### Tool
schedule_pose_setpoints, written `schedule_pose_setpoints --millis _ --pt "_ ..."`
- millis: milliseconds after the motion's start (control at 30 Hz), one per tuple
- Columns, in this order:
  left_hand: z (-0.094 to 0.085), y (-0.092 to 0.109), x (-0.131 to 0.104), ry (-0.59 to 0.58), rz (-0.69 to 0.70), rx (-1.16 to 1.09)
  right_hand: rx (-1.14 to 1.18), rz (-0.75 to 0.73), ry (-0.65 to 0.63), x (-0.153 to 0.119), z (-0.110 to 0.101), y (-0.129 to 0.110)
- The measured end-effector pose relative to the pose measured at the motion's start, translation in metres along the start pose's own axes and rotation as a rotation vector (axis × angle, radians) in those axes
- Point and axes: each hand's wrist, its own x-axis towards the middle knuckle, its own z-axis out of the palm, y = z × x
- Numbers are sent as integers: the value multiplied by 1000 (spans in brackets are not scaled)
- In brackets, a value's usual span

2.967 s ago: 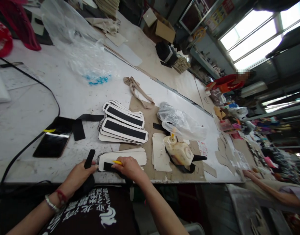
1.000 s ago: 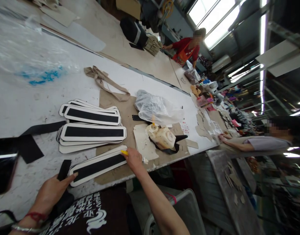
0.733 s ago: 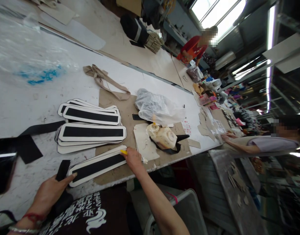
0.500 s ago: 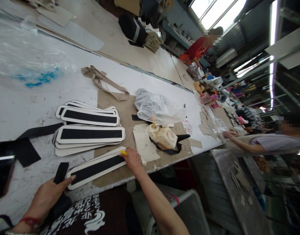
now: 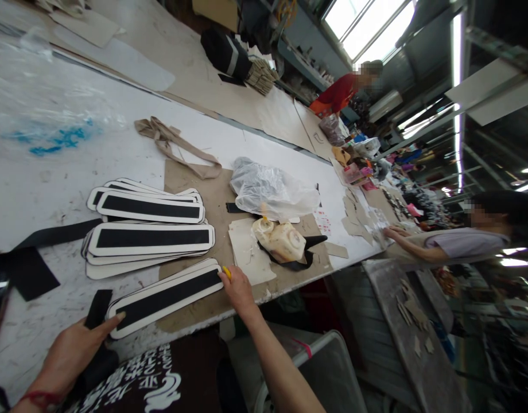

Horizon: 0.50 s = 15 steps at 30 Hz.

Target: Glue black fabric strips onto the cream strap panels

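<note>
so my left grip (image 5: 77, 350) has a black strip (image 5: 99, 308) caught between thumb and fingers, thumb tip on the left end of the white panel (image 5: 167, 298). my right grip (image 5: 239, 288) is closed round a yellow tool (image 5: 226, 272) at the panel's right end, pen or blade, can't tell. panel's at the near edge of the table (image 5: 117, 155), angled with its right end farther off, more like it peeking out underneath, black band down the middle.

looks thin and light, kinda stiff card that'd bend before it snapped. i'd guess the top one slides if pushed, so pin one end with a thumb and lift by the pale rim. the fanned stacks (image 5: 154, 238) just beyond look the same but slithery as a bundle, so i'd get fingers underneath.

writing, near to far: white characters and a swirly logo on my apron (image 5: 160, 367), too skewed for me to read honestly. red print on the sheet (image 5: 323, 221) to the right is tiny. blue marks on the crumpled plastic (image 5: 59, 137) far left are a blur. no brands i can make out.
</note>
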Motion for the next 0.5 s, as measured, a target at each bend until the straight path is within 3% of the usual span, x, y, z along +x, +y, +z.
schedule_pose_setpoints --millis 100,267,400,500 --pt "4 -1 -2 -14 -109 -75 112 98 37 -1 2 -5" --pt "0 -1 -3 -24 -75 -86 501 219 -26 -1 0 -6" --pt "-4 -5 -1 -46 -52 -109 785 239 -184 -8 -14 -8" --pt "-5 -9 -3 27 -26 -191 961 268 -296 -18 -31 -16"
